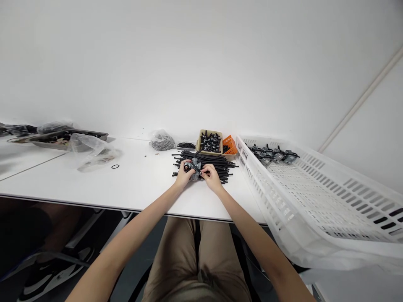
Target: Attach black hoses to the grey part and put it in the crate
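Observation:
My left hand and my right hand meet over the white table, both closed around a small grey metal part with black fittings. Right behind them lies a pile of short black tubes. A tan box of black fittings stands behind the pile, with a small orange basket beside it. What the fingers do on the part is too small to tell.
A large white slotted crate sits at the right, with several grey parts at its far end. A clear bag, black rings, a plastic bag and a dark tray lie at the left.

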The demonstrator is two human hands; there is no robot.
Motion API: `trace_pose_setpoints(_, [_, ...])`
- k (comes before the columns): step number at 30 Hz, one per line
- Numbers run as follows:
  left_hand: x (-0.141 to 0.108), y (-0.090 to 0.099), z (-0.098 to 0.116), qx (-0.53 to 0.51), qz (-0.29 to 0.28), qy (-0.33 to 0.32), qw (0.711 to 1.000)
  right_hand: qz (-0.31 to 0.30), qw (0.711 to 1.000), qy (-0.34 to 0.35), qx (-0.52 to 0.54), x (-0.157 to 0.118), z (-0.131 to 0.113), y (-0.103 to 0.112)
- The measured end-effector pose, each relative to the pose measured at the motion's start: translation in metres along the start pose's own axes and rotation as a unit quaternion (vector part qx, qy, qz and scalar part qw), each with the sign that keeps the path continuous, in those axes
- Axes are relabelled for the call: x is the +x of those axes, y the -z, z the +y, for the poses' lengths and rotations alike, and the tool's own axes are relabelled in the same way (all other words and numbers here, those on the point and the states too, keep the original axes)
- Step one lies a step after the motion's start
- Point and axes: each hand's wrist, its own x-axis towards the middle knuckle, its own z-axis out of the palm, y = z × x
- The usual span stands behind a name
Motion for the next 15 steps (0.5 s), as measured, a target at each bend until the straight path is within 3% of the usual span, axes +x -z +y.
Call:
trace_pose_setpoints(6, [0.0,0.001,0.002,-0.043,-0.031,0.034,0.998,-0.01,0.999,-0.015,0.036,-0.001,0.004,0.0])
trace_pose_setpoints(15, [-0.001,-0.002,0.003,-0.001,0.005,0.056,0.998,-0.01,0.997,-0.025,0.076,0.0,0.011,-0.001])
